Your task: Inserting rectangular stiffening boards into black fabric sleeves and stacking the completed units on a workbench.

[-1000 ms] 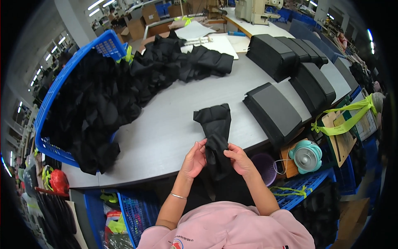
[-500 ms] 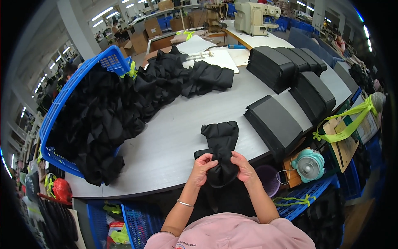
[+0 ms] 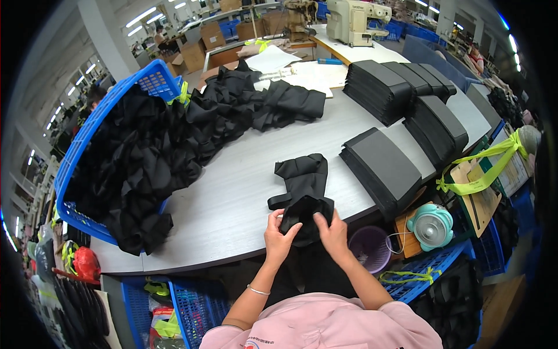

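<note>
A black fabric pouch-like piece point(image 3: 302, 181) lies over the front edge of the table, its far end on the tabletop. Its near end gapes toward me, showing a dark hollow. My left hand point(image 3: 280, 237) grips the left rim of that mouth, thumb on the inner side and fingers behind the cloth. On the opposite rim, my right hand point(image 3: 332, 234) holds the fabric between thumb and fingers. A narrow black strap or loop point(image 3: 279, 201) sticks out on the left of the piece. The fingertips behind the cloth are hidden.
Crumpled black fabric pieces point(image 3: 139, 157) spill from a tipped blue basket point(image 3: 78, 154) at left. Neat stacks of black pieces with grey tops point(image 3: 383, 166) stand at right. Beyond is a sewing machine point(image 3: 356, 23). A teal fan point(image 3: 431, 227) and purple bin point(image 3: 370, 249) sit below the table's right edge.
The near end of the black pouch has been spread from a bunched shape into an open mouth. Both hands have shifted their hold onto its rims, and the piece sits slightly farther away.
</note>
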{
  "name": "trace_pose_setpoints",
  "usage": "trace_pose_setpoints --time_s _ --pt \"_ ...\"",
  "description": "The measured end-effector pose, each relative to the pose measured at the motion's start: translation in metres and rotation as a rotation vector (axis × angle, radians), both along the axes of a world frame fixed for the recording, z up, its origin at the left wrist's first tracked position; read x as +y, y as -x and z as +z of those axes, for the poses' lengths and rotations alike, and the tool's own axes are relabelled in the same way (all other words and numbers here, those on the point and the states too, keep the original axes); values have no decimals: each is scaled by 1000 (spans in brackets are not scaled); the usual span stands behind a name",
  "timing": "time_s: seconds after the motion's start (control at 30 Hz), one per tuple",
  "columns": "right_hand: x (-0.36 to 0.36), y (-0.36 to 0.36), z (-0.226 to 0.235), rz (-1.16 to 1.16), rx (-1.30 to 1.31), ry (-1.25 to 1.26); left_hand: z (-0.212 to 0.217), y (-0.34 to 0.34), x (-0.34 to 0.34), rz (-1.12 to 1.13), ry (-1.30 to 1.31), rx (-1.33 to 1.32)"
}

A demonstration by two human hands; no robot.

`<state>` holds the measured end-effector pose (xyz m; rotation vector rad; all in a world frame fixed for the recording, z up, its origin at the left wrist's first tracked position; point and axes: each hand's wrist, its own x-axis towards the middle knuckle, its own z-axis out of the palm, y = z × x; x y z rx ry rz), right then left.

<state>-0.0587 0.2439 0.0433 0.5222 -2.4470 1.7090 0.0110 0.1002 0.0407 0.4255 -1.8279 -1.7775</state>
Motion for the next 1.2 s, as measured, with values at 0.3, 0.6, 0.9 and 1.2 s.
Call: trace_pose_setpoints --time_s 0.3,0.6,0.9,1.2 --pt "27 25 -2 211 -58 -50 26 -22 -37 -23 550 -108" --pt "68 52 21 428 -426 64 33 29 -53 -467 448 -187" --pt "-13 124 53 409 418 -239 16 47 -41 -408 710 -374" --pt "-47 211 18 614 362 -437 12 48 -33 -396 705 -339"
